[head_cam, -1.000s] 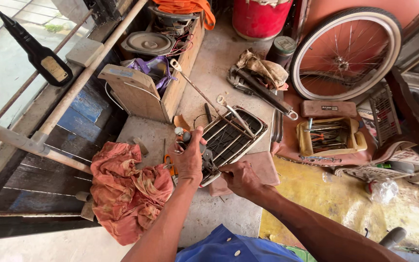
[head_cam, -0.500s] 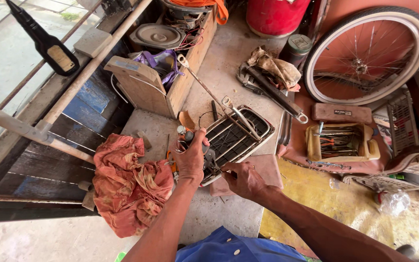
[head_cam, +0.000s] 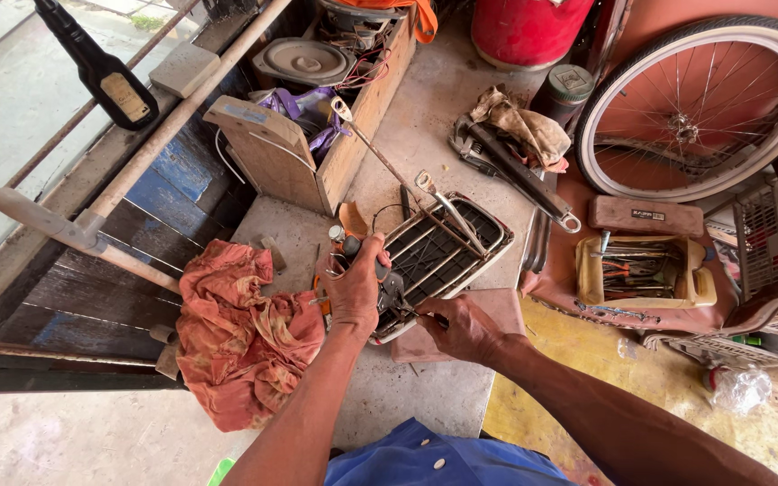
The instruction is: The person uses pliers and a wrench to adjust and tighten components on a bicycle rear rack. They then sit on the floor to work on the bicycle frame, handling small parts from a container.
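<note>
On the concrete floor [head_cam: 425, 126], left hand [head_cam: 353, 288] grips the rack [head_cam: 443, 247]; right hand [head_cam: 461, 326], at 5 o'clock, pinches a small tool [head_cam: 425, 315], which may slip off

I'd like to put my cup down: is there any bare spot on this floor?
Bare concrete lies between the wooden box and the rag-covered wrenches, and below the hands, beside the orange cloth. Around the metal rack and tool tray it is crowded.
</note>
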